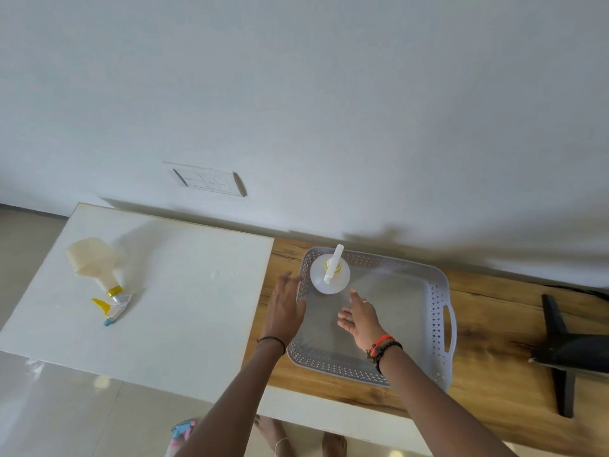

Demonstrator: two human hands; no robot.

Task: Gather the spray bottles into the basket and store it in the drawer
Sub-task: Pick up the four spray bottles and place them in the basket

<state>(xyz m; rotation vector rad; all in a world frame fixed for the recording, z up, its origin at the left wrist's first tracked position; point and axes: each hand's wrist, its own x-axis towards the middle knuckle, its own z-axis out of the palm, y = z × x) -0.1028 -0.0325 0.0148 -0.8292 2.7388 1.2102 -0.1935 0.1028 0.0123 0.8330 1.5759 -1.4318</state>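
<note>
A pale grey perforated basket (440, 311) sits on the wooden part of the counter. One clear spray bottle with a white nozzle (330, 273) stands upright in its far left corner. My left hand (286, 306) hovers over the basket's left rim, fingers spread, just left of that bottle and holding nothing. Over the basket floor, my right hand (359, 319) is held palm up with nothing in it, near the bottle but apart from it. A second, cream-coloured spray bottle with a yellow trigger (99, 275) lies on its side on the white surface at the far left.
The white counter section (184, 291) adjoins the wooden top (494, 331). A black object with legs (566, 351) lies at the right end of the wood. A wall with a switch plate (207, 181) runs behind. Bare feet and tiled floor show below.
</note>
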